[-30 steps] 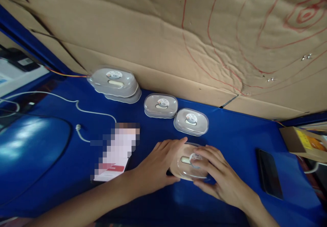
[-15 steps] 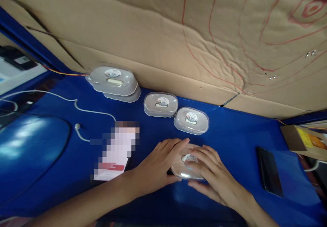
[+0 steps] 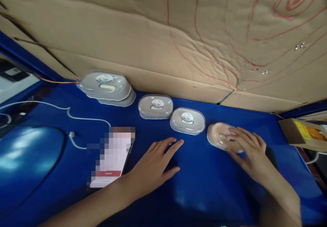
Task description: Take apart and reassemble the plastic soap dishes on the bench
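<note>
My right hand (image 3: 251,150) has its fingers around the right side of a clear oval plastic box (image 3: 216,133), at the right end of a row on the blue tabletop. The fingers hide much of its top. My left hand (image 3: 155,164) hovers or rests over the table with fingers apart and nothing in it. Further back stand two similar boxes with round labels, a middle box (image 3: 155,107) and a right box (image 3: 187,120). Larger clear boxes (image 3: 104,85) lie stacked at the left.
A lit phone (image 3: 112,159), partly pixelated, lies beside my left forearm with a white cable (image 3: 88,118) behind it. My right wrist partly covers a dark phone (image 3: 272,157). A cardboard wall (image 3: 114,32) bounds the back; a small carton (image 3: 293,133) stands at the right.
The box between both hands has moved right and back with my right hand, beside the other boxes. My left hand has let go of it and stayed near its place. The view has shifted slightly.
</note>
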Demonstrator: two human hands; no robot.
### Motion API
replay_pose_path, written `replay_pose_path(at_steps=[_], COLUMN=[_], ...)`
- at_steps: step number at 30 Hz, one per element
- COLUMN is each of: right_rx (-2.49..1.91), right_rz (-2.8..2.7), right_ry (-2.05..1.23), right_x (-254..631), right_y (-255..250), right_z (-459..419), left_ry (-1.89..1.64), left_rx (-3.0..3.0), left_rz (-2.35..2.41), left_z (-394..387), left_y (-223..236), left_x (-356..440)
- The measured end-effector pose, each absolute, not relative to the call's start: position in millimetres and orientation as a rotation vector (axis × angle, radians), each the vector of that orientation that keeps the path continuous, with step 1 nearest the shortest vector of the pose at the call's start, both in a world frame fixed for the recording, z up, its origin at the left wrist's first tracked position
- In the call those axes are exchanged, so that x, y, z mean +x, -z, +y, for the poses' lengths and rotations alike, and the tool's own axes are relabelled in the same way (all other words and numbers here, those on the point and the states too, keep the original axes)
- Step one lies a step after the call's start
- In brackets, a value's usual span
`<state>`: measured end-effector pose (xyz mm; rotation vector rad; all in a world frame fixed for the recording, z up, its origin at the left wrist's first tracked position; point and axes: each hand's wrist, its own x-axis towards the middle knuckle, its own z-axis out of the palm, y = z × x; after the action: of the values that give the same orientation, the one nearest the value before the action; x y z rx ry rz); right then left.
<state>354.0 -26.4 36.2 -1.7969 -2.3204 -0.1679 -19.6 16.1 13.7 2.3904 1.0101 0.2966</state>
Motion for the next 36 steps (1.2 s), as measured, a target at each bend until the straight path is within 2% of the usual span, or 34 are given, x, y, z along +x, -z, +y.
replay_pose_path(at_steps=[4,11,22,27,30,36], right_rx=[-1.827,-1.668,-1.354,-1.446,-1.501,-1.318], right_rz=[-2.161,-2.069,-2.393,-2.268,-2.259,-2.143], right_ry=[0.329,0.009,-0.112,-0.045,-0.121,-0.264], right_x=[343,330,280,263,259,268], right_y=[-28,-21,-13,-2,2,-2], right_z=[-1,9,-6,6,16,7], left_ry=[-0.281,-0.283,-0.339,-0.377,-0.412,-0.502], left_rx=[2.531,2.611,2.672,2.596,2.529,2.404], left_rz=[0.991,1.009,1.087,1.154,1.197,1.229], left_z=[14,14,17,21,21,18], left_y=[-13,-16,-16,-12,-9,-10], left_x=[-18,-19,-21,-19,-18,-19])
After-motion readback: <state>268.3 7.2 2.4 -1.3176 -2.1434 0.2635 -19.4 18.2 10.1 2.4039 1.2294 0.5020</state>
